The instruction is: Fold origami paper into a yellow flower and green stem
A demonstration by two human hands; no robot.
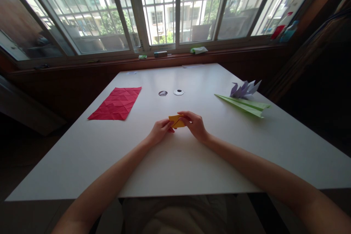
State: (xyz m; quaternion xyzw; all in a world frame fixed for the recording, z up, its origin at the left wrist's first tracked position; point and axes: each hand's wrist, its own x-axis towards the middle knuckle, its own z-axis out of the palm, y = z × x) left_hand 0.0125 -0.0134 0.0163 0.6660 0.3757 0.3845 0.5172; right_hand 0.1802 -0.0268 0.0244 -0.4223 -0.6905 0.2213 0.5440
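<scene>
A small folded yellow paper [176,120] is held just above the white table [175,168] at its middle. My left hand [160,130] pinches its left edge with the fingertips. My right hand [195,124] grips its right side, fingers curled over the top. Both forearms reach in from the near edge of the table.
A creased red paper sheet [116,103] lies flat at the left. A green paper plane [244,105] and a purple folded paper figure [245,89] rest at the right. Two round holes [170,93] sit in the tabletop beyond my hands. A windowsill with small items [199,49] runs behind.
</scene>
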